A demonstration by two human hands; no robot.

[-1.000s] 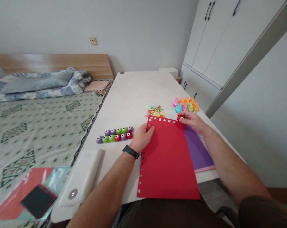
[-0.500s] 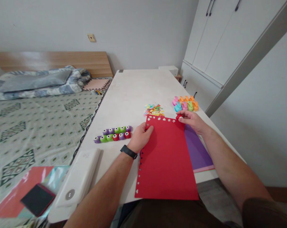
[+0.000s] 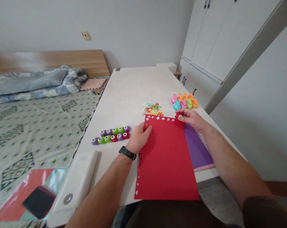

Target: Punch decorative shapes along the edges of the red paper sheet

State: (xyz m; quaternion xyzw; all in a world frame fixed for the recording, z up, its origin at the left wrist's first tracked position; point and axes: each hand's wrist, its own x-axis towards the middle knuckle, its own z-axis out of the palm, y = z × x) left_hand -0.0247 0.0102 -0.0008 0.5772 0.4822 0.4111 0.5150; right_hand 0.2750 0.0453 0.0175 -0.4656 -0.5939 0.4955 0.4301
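Observation:
A red sheet of paper (image 3: 167, 158) hangs over the near table edge toward my lap, with small shaped holes along its left and top edges. My left hand (image 3: 140, 136) pinches its upper left side, thumb on top. At the sheet's top right corner, my right hand (image 3: 192, 119) grips a small red craft punch (image 3: 178, 116), which sits on the paper's edge. Purple sheets (image 3: 197, 148) lie beneath on the right. Just beyond the top edge is a pile of colourful paper cutouts (image 3: 153, 108).
Two rows of small purple, green and red punches (image 3: 113, 135) stand left of the sheet. Larger colourful punches (image 3: 184, 101) are grouped at the right. A white machine (image 3: 75, 180) lies at the table's left edge, near a phone (image 3: 39, 202) on the bed.
The camera view has shifted slightly. Both hands keep their hold, the left on the red paper and the right on the punch at the corner.

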